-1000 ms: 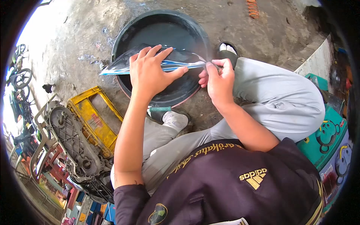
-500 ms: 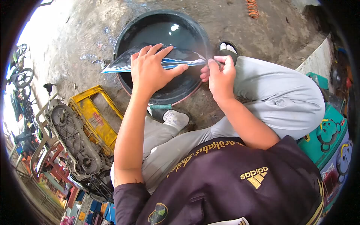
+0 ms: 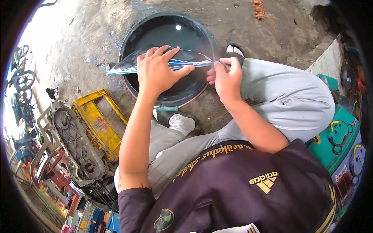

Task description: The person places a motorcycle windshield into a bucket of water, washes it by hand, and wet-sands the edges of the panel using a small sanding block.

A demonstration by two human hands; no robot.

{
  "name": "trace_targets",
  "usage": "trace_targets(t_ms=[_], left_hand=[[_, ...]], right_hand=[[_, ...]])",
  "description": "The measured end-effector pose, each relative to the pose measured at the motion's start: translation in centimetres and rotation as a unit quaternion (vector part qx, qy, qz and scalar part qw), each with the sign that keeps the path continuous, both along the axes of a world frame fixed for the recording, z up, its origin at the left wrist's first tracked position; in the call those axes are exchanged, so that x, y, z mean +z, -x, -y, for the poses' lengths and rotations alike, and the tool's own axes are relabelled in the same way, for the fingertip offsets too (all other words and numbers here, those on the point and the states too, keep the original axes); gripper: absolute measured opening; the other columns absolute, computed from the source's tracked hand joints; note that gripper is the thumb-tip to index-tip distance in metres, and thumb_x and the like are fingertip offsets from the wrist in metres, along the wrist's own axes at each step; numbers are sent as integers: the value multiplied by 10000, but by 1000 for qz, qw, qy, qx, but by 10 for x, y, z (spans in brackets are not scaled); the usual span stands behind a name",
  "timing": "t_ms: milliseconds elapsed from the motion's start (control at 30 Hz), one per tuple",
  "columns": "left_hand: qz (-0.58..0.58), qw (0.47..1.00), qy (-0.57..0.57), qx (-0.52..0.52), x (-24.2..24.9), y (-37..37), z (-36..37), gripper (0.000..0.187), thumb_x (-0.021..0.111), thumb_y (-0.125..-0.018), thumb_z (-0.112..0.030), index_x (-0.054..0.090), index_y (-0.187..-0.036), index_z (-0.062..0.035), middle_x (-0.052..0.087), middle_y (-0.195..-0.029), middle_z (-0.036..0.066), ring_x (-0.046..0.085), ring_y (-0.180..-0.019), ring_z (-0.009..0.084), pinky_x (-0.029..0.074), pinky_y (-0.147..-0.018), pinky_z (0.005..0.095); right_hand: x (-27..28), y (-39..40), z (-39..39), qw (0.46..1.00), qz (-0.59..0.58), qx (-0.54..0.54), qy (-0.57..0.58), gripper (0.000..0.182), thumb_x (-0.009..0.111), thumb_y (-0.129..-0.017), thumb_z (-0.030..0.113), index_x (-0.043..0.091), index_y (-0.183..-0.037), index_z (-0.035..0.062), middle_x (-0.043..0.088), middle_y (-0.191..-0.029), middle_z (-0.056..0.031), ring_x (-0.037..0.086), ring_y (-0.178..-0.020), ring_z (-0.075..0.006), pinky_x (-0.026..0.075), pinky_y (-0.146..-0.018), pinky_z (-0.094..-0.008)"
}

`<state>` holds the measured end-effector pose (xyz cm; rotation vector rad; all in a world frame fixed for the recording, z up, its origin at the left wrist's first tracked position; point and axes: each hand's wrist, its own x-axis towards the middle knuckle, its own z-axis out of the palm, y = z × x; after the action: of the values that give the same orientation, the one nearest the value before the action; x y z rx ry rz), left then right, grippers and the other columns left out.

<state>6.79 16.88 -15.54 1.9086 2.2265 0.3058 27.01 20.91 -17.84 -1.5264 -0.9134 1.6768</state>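
A clear plastic bag [image 3: 126, 64] with a blue zip edge stretches across a round black basin [image 3: 130, 37] that holds water. Spread over the bag, my left hand [image 3: 157, 72] has its fingers apart and its palm against the plastic. At the basin's right rim, my right hand [image 3: 226, 77] pinches the bag's right end between thumb and finger.
A yellow crate [image 3: 99, 120] and a grey metal engine casing [image 3: 75, 143] lie to the left. My feet, in dark sandals [image 3: 168, 116], flank the basin. Green cases [image 3: 336, 136] stand at the right. An orange coiled hose [image 3: 259, 9] lies on the floor.
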Motion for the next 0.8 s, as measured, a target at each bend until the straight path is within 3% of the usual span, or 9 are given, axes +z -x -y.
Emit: trace_targets(t_ms=[400,733,800], left_hand=[[2,1000,22,5,1,-1,-1,707,756,-721,-704,782,-1197,-182,708,-1303,98,628,-1234,288,434,-1046,465],[-11,1000,19,0,3,-2,-1,708,741,-735,-715,781,-1200,-182,708,-1301,101,627,-1237,286,444,-1039,458],[-16,999,45,1,6,-2,-1,654,760,-761,-647,760,-1251,-214,694,-1336,96,610,-1274,288,436,-1064,468]], right_hand=[[1,5,5,998,-24,50,0,189,582,-990,62,459,-1117,-4,668,-751,-140,646,-552,-162,522,-470,-290],[-1,0,0,1000,-23,8,5,193,585,-978,58,464,-1116,-4,668,-764,-144,649,-548,-176,527,-467,-296],[-3,0,-2,1000,-11,13,5,188,579,-980,55,463,-1115,-5,667,-761,-151,648,-542,-177,527,-466,-299]])
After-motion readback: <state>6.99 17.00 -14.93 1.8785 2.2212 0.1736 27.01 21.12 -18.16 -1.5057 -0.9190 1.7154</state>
